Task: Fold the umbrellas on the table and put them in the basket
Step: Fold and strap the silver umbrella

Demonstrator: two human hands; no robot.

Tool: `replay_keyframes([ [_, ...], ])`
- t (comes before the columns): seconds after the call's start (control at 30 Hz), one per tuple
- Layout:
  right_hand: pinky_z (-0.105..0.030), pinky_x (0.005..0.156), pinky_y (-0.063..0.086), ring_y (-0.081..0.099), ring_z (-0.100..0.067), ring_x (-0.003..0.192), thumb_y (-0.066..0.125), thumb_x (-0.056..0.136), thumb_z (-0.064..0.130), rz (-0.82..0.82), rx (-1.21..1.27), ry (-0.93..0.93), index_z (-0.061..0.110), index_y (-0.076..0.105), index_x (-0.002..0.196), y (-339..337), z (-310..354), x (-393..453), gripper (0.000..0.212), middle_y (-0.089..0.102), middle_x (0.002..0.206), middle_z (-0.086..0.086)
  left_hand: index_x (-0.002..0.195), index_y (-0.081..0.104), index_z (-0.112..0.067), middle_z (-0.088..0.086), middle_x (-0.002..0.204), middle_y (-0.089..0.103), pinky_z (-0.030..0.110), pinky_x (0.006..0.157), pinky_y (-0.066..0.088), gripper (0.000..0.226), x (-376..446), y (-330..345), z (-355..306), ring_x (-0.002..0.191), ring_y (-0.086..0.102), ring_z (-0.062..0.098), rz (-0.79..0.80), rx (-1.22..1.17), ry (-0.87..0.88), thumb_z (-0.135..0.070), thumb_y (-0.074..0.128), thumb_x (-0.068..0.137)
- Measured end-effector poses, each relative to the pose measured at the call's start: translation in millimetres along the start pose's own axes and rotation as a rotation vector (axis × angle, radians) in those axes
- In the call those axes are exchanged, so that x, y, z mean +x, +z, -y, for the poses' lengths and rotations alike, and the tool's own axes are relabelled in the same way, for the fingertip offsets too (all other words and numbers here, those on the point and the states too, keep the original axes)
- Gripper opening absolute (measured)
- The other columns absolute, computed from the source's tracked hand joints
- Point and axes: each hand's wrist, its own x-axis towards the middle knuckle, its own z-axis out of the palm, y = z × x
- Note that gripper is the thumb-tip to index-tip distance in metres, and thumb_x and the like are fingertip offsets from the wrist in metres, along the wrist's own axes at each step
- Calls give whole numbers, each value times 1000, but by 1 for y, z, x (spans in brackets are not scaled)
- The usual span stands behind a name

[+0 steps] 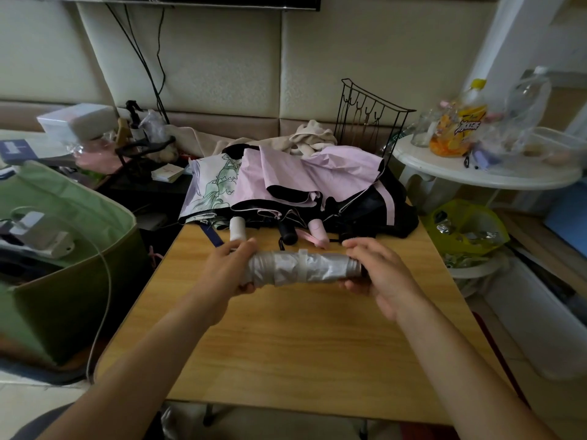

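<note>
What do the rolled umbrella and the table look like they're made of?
Umbrella: thin silvery coated fabric, probably nylon or polyester, judging by its crinkles and dull sheen where it is rolled tight under a strap. Table: wood or wood-look laminate; light yellowish surface with streaky grain and a smooth matte finish. Which of the two, the picture cannot tell.

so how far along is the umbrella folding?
Done: the silver umbrella is rolled tight with its strap around it. In hand: left hand and right hand grip its ends above the table. Left: it still goes in the green basket, and the pile of unfolded umbrellas is untouched.
</note>
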Motion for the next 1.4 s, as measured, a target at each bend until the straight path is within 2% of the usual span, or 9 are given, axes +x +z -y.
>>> replay_keyframes([
  [0.33, -21, 32, 32, 49, -15, 41, 66, 96, 24, -370, -125, -102, 10, 64, 78, 13, -30, 0, 23, 63, 70, -8, 89, 57, -2, 12, 72, 53, 40, 61, 43, 47, 9, 24, 32, 65, 50, 26, -268, 143, 155, -33, 30, 110],
  [0.5, -29, 55, 41, 60, -18, 71, 60, 99, 40, -267, -806, -408, 13, 66, 70, -21, -13, 11, 40, 61, 72, 1, 82, 54, -8, 10, 69, 51, 38, 56, 43, 45, 12, 28, 30, 62, 49, 25, -192, 129, 214, -37, 32, 108],
  [0.6, -28, 73, 49, 59, -9, 91, 48, 95, 68, -53, -1035, -708, 25, 70, 97, -26, 10, -5, 48, 60, 99, 9, 77, 53, -15, 3, 65, 52, 43, 59, 44, 44, 10, 39, 33, 62, 51, 25, -167, 150, 272, -44, 34, 104],
  [0.77, -32, 67, 40, 56, -14, 88, 70, 80, 72, 276, -1571, -354, 36, 52, 112, -16, 16, -35, 51, 59, 105, 9, 91, 52, 5, 11, 69, 46, 36, 50, 41, 53, -4, 64, 33, 61, 46, 25, -18, 103, 253, -42, 35, 109],
  [0.83, -32, 63, 37, 55, -18, 85, 75, 83, 52, 251, -1582, -337, 31, 51, 102, -17, 14, -35, 37, 57, 102, 6, 88, 56, -5, 5, 73, 52, 40, 60, 46, 50, -8, 65, 30, 68, 52, 22, -31, 219, 338, -45, 35, 109],
  [0.93, -32, 60, 36, 55, -18, 81, 74, 84, 40, 250, -1528, -388, 30, 54, 102, -22, 16, -33, 29, 57, 96, 6, 102, 58, -22, -7, 101, 56, 40, 90, 39, 35, -19, 62, 18, 96, 52, 14, -244, 775, 831, -49, 37, 103],
  [1.03, -31, 61, 35, 54, -17, 81, 71, 89, 44, 276, -1498, -487, 30, 56, 109, -22, 12, -32, 29, 57, 93, 9, 121, 64, -21, -3, 123, 60, 44, 110, 32, 49, -31, 70, 11, 119, 54, 18, -45, 1153, 1238, -57, 35, 104],
  [1.23, -35, 70, 47, 60, -20, 89, 73, 84, 49, 311, -1553, -391, 30, 58, 110, -36, 9, -19, 36, 60, 102, 4, 111, 57, -21, -5, 95, 63, 35, 71, 52, 57, -3, 68, 40, 81, 64, 17, 201, 1386, 1146, -71, 37, 94],
  [1.4, -33, 86, 39, 52, -13, 101, 76, 85, 50, 180, -1566, -522, 35, 57, 113, -56, 3, 23, 38, 57, 111, 11, 128, 53, -24, -5, 109, 61, 36, 80, 52, 55, 29, 65, 44, 98, 63, 18, 125, 1406, 1097, -62, 43, 90],
])
